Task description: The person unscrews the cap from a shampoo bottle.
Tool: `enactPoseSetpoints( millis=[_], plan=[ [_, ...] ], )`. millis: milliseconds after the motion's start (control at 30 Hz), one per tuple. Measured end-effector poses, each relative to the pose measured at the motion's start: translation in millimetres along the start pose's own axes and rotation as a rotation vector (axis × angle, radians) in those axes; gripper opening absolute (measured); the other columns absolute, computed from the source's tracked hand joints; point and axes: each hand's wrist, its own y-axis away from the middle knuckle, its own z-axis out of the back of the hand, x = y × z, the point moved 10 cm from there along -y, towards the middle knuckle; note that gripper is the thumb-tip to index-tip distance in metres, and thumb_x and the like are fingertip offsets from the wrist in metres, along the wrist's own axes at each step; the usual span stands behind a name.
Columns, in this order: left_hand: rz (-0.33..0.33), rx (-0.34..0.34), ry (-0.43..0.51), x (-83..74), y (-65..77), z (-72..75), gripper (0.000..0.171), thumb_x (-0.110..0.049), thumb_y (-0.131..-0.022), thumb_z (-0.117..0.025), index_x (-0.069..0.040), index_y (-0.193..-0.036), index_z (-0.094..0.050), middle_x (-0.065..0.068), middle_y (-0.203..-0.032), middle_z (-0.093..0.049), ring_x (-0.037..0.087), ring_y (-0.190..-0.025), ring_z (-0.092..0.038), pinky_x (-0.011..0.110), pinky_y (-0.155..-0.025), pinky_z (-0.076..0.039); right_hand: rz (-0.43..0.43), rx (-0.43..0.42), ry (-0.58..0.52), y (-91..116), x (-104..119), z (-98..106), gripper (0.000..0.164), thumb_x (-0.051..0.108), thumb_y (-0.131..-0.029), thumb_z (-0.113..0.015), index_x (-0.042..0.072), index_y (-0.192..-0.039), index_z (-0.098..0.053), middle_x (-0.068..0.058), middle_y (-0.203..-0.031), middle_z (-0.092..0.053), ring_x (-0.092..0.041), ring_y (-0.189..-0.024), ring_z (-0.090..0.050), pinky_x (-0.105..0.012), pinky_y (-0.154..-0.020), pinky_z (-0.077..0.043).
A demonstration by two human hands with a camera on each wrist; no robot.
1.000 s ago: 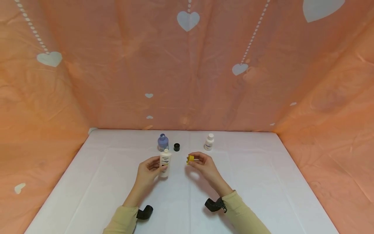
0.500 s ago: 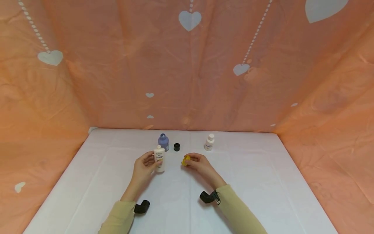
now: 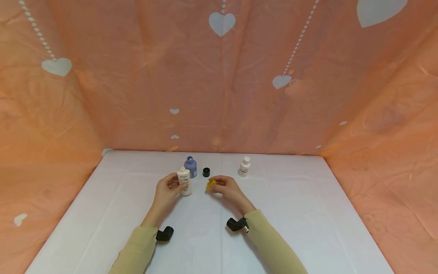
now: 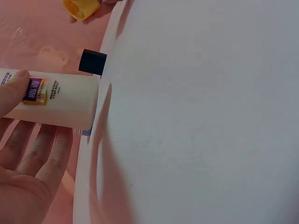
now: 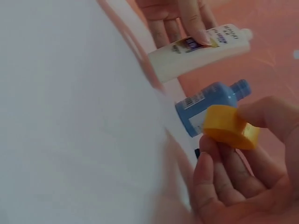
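Note:
My left hand (image 3: 166, 193) grips a white plastic bottle (image 3: 183, 178) with a printed label, thumb across the front and fingers behind. The bottle stands nearly upright, its narrow spout bare at the top. Between thumb and fingertips, my right hand (image 3: 231, 190) pinches a yellow cap (image 5: 225, 122), to the right of the bottle and apart from it. Just behind the held bottle stands a blue bottle (image 3: 190, 166), its neck uncapped in the right wrist view. A black cap (image 3: 206, 172) rests on the table beside the blue bottle, just beyond my right fingertips.
A small white bottle (image 3: 244, 167) with its white cap on stands at the back right of the white-covered table (image 3: 291, 213). An orange curtain (image 3: 219, 95) with pale hearts encloses the back and both sides. Each wrist carries a black camera mount.
Both hands have shifted left and slightly away from me, carrying the white bottle and the yellow cap. The cap has turned in my right fingers. The standing bottles and black cap stay put.

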Motion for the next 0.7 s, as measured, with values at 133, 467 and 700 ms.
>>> enactPoseSetpoints(
  millis=[133,467,700],
  plan=[
    [0.034,0.024,0.018,2.8,-2.7,-4.0,0.038,0.001,-0.080,-0.075,0.005,-0.115,-0.061,0.022,-0.110,-0.064,0.030,-0.095,-0.064,0.028,-0.081,-0.054,0.050,-0.050,0.018,-6,-1,2,0.032,-0.001,-0.084,-0.068,-0.008,-0.115,-0.062,-0.017,-0.103,-0.068,-0.019,-0.092,-0.065,-0.029,-0.082,-0.054],
    [0.059,0.063,0.015,5.5,-6.6,-10.0,0.038,0.002,-0.080,-0.075,0.005,-0.115,-0.060,0.023,-0.112,-0.063,0.032,-0.097,-0.064,0.031,-0.082,-0.054,0.089,-0.102,0.100,-12,-2,2,0.027,-0.001,-0.081,-0.073,-0.006,-0.106,-0.064,-0.015,-0.101,-0.067,-0.020,-0.091,-0.065,-0.027,-0.079,-0.054],
    [0.062,0.083,0.004,6.6,-10.4,-11.2,0.039,0.000,-0.080,-0.075,0.004,-0.116,-0.060,0.022,-0.113,-0.063,0.032,-0.099,-0.064,0.031,-0.083,-0.054,0.129,-0.117,0.260,-11,8,3,0.025,0.004,-0.080,-0.075,-0.001,-0.104,-0.068,-0.009,-0.098,-0.067,-0.018,-0.087,-0.061,-0.027,-0.079,-0.051]
  ],
)
